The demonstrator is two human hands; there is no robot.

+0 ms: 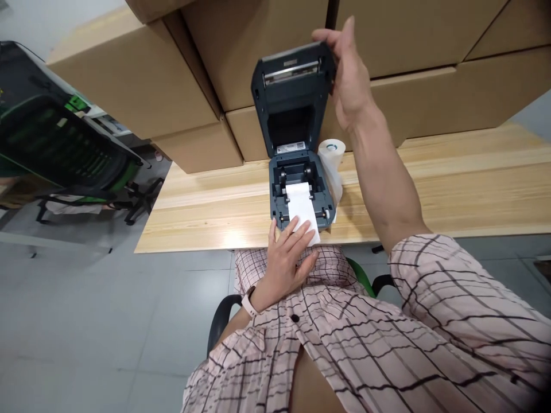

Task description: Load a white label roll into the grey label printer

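A dark grey label printer (279,198) stands on the wooden table with its lid (297,92) raised. Fingers of my right hand (350,77) curl behind the lid's upper right corner, with the thumb pointing up. From the printer's inside, a white strip of label paper (300,201) runs forward over the front edge. My left hand (287,261) lies flat at that edge, its spread fingertips resting on the strip and the printer's front. Right beside the printer is a white label roll (331,148), its loose paper hanging down along the printer's side.
Large cardboard boxes (258,51) are stacked along the back of the table (206,212). The table's front edge runs close to my lap. An office chair (73,149) stands on the tiled floor to the left.
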